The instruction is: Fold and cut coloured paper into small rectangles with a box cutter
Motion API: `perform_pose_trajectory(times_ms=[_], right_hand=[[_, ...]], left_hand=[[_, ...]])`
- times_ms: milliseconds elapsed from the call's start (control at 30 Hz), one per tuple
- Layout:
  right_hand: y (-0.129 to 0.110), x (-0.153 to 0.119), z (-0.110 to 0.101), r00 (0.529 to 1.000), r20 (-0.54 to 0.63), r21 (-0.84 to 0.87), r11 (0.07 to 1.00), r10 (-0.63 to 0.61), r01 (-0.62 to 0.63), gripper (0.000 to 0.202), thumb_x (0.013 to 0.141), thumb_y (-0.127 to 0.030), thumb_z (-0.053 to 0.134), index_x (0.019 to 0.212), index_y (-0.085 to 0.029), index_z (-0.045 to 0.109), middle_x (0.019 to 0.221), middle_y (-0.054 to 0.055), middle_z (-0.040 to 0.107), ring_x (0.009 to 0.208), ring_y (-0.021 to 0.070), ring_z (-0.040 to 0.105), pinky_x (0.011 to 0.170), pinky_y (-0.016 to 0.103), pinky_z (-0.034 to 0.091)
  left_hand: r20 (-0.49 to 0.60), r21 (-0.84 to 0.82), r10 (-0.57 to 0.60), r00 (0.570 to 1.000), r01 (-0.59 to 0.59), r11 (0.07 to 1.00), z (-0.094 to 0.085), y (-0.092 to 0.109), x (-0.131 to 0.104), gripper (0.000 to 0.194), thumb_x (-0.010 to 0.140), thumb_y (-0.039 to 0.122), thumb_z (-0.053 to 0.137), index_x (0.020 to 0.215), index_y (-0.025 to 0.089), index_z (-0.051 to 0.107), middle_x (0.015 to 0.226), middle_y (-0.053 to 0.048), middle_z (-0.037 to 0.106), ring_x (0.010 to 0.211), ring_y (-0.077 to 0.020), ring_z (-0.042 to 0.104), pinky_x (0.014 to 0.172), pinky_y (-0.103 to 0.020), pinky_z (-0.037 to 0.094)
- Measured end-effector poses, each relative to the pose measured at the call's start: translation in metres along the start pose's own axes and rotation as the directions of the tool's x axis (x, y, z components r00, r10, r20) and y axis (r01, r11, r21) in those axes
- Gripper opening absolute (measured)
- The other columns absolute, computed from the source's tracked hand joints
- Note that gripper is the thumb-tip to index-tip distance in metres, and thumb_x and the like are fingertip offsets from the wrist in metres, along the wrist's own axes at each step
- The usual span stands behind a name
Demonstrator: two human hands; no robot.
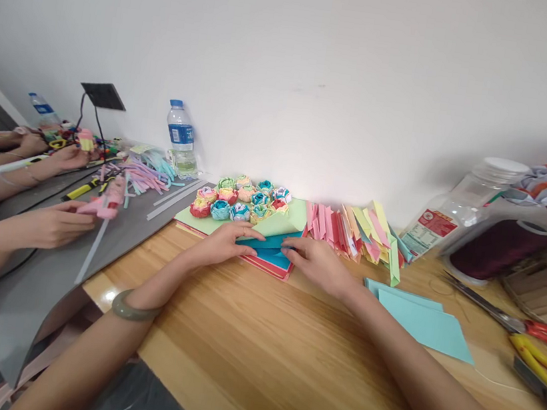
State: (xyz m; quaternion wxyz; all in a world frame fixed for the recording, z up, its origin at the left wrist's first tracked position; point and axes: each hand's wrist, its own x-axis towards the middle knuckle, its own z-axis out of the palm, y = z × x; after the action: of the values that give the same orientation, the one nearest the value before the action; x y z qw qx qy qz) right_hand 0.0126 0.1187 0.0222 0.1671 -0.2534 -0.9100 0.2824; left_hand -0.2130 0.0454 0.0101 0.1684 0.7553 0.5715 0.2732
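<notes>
A sheet of blue paper [276,240] is lifted at the front of a stack of coloured paper, its edges bent up. My left hand [222,245] pinches its left side between thumb and fingers. On the right side, the fingertips of my right hand [319,263] close on the blue paper too; the exact grip is partly hidden. Above it, a light green sheet [292,217] is curled back. Red sheets [272,270] show at the bottom of the stack. Several multicoloured paper flowers [240,211] sit on the green paper behind my left hand.
Folded paper strips [350,232] stand right of the stack, with light blue sheets [422,322] nearer me. Pliers [515,321], a dark thread spool [499,251] and a plastic jar [455,202] lie farther right. At left, a co-worker's hand holds a pink glue gun [107,200]; a water bottle [182,136] stands behind.
</notes>
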Motion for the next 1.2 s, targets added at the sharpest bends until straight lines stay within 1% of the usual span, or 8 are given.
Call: perform_pose_trajectory(times_ms=[167, 567, 667, 733, 867, 967, 1067, 1200], right_hand=[[0.003, 0.001, 0.000, 1.000, -0.002, 0.021, 1.000, -0.010, 0.010, 0.026, 0.090, -0.033, 0.044, 0.095, -0.018, 0.065, 0.094, 0.004, 0.068, 0.082, 0.0149, 0.061, 0.075, 0.033, 0.046], [0.005, 0.001, 0.000, 1.000, -0.001, 0.057, 0.998, 0.002, -0.002, 0.031, 0.091, -0.040, 0.044, 0.099, -0.017, 0.062, 0.099, 0.005, 0.066, 0.088, 0.0161, 0.061, 0.081, 0.037, 0.046], [0.008, 0.001, -0.001, 1.000, 0.015, 0.068, 0.998, -0.011, 0.010, 0.028, 0.089, -0.036, 0.046, 0.101, -0.018, 0.063, 0.101, 0.006, 0.067, 0.089, 0.0165, 0.061, 0.081, 0.037, 0.046], [0.011, 0.000, -0.003, 0.999, 0.043, 0.074, 0.997, -0.030, 0.027, 0.026, 0.085, -0.034, 0.053, 0.104, -0.020, 0.063, 0.103, 0.005, 0.067, 0.090, 0.0172, 0.061, 0.081, 0.035, 0.046], [0.014, -0.001, -0.007, 0.993, 0.099, 0.083, 0.995, -0.064, 0.056, 0.036, 0.074, -0.022, 0.063, 0.110, -0.023, 0.062, 0.113, 0.002, 0.064, 0.096, 0.0181, 0.060, 0.082, 0.031, 0.046], [0.016, -0.001, -0.008, 0.992, 0.109, 0.087, 0.995, -0.063, 0.053, 0.037, 0.074, -0.016, 0.060, 0.110, -0.023, 0.061, 0.114, 0.002, 0.064, 0.094, 0.0177, 0.061, 0.082, 0.032, 0.047], [0.018, 0.000, -0.007, 0.992, 0.114, 0.093, 0.995, -0.057, 0.046, 0.036, 0.074, -0.016, 0.060, 0.109, -0.023, 0.061, 0.112, 0.002, 0.065, 0.093, 0.0172, 0.062, 0.081, 0.032, 0.048], [0.016, 0.000, -0.007, 0.992, 0.116, 0.097, 0.994, -0.052, 0.041, 0.033, 0.076, -0.017, 0.063, 0.108, -0.018, 0.060, 0.116, 0.006, 0.062, 0.101, 0.0188, 0.059, 0.086, 0.039, 0.047]], left_hand=[[-0.001, -0.022, -0.009, 1.000, 0.009, 1.000, -0.001, 0.000, 0.000, 0.029, 0.074, 0.030, 0.069, 0.102, 0.024, 0.069, 0.100, -0.005, 0.061, 0.100, -0.0224, 0.054, 0.090, -0.032, 0.041], [0.001, -0.071, -0.020, 1.000, 0.020, 0.997, -0.002, -0.002, 0.001, 0.028, 0.075, 0.031, 0.068, 0.102, 0.024, 0.068, 0.100, -0.004, 0.063, 0.099, -0.0219, 0.054, 0.087, -0.031, 0.041], [0.006, -0.078, -0.022, 1.000, 0.022, 0.997, -0.002, -0.002, 0.001, 0.029, 0.073, 0.031, 0.070, 0.101, 0.024, 0.069, 0.098, -0.004, 0.062, 0.096, -0.0217, 0.055, 0.085, -0.030, 0.042], [0.009, -0.082, -0.021, 1.000, 0.022, 0.996, -0.003, -0.001, 0.001, 0.029, 0.073, 0.032, 0.070, 0.101, 0.024, 0.069, 0.096, -0.004, 0.062, 0.093, -0.0210, 0.055, 0.084, -0.030, 0.042], [0.011, -0.090, -0.021, 1.000, 0.022, 0.996, -0.003, -0.001, 0.001, 0.029, 0.074, 0.033, 0.069, 0.102, 0.024, 0.069, 0.094, -0.004, 0.061, 0.091, -0.0204, 0.055, 0.084, -0.030, 0.042], [0.010, -0.094, -0.025, 1.000, 0.025, 0.995, -0.003, -0.002, 0.001, 0.030, 0.074, 0.035, 0.069, 0.102, 0.025, 0.069, 0.098, -0.004, 0.062, 0.095, -0.0215, 0.054, 0.086, -0.031, 0.042], [0.009, -0.096, -0.029, 1.000, 0.029, 0.995, -0.002, -0.003, 0.001, 0.031, 0.074, 0.037, 0.069, 0.102, 0.025, 0.069, 0.102, -0.004, 0.062, 0.099, -0.0221, 0.054, 0.088, -0.032, 0.041], [0.010, -0.095, -0.033, 0.999, 0.034, 0.995, -0.002, -0.003, 0.000, 0.030, 0.073, 0.036, 0.069, 0.102, 0.025, 0.069, 0.102, -0.004, 0.063, 0.102, -0.0228, 0.054, 0.089, -0.032, 0.041]])
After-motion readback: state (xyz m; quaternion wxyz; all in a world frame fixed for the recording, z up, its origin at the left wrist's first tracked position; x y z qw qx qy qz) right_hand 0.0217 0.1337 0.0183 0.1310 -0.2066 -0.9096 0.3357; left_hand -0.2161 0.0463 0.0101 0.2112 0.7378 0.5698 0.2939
